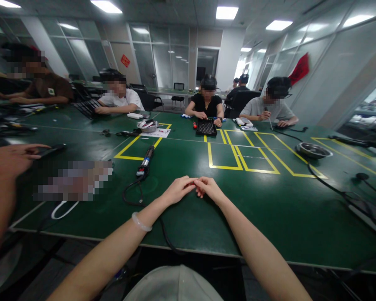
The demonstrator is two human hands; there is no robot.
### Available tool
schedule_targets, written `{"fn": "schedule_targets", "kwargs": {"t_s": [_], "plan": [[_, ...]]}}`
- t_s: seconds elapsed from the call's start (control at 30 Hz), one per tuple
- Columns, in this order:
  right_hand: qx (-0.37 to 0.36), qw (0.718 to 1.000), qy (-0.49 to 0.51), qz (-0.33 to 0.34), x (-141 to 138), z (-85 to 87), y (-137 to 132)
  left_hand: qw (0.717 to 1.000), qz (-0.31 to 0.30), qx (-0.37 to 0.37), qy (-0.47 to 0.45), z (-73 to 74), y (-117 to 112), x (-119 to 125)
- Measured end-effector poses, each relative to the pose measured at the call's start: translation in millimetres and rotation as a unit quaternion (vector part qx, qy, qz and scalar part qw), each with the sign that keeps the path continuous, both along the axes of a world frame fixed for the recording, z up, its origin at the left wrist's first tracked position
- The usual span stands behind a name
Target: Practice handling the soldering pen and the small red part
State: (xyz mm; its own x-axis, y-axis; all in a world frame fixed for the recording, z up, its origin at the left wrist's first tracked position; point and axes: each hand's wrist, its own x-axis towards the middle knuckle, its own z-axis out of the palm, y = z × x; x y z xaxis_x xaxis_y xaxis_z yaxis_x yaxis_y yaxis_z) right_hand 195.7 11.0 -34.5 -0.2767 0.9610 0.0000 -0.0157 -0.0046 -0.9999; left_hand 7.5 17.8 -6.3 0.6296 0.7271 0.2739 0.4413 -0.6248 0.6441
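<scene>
My left hand (179, 189), with a pale bracelet (141, 222) on the wrist, rests on the green table (188, 225). Its fingers are bent and pressed together, and their tips meet my right hand (209, 188). The right hand is closed too, its fingers curled against the left fingertips. I see no object in either hand. To the left of my left hand lies an electric screwdriver (146, 161) with a black cable (127, 196) looping from it.
Yellow tape (225, 168) marks boxes on the table. A round metal-rimmed thing (313, 150) and black cables lie on the right. At left, another person's hand (21, 154) reaches over the table by a blurred-out item (75, 182). Across sit several people, one with a black tray (206, 128).
</scene>
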Motion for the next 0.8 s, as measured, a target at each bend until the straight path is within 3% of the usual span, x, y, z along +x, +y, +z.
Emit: {"fn": "schedule_targets", "kwargs": {"t_s": [0.1, 0.27, 0.5, 0.63, 0.7, 0.8], "plan": [[0.008, 1.0, 0.01, -0.002, -0.2, -3.4, 1.7, 0.998, 0.021, 0.056, 0.01, 2.0, -1.0, -0.5], [0.037, 0.999, 0.029, 0.002, 0.9, -6.4, 3.5, 0.996, 0.059, 0.033, -0.051, 0.1, 1.3, -2.2], [0.079, 0.996, 0.031, -0.002, 0.4, -5.1, 2.8, 0.997, 0.05, 0.029, -0.057, -1.8, 0.7, -4.6], [0.078, 0.996, 0.031, -0.011, 1.7, -6.5, 4.7, 0.995, 0.051, 0.084, -0.021, 5.5, 1.2, -6.8], [0.073, 0.997, 0.026, -0.019, 2.9, -8.2, 6.2, 0.983, 0.099, 0.152, 0.014, 11.4, 7.3, -15.8], [0.067, 0.997, 0.021, -0.027, 3.9, -11.1, 8.4, 0.939, 0.244, 0.228, 0.088, 17.7, 24.4, -45.6]]}}
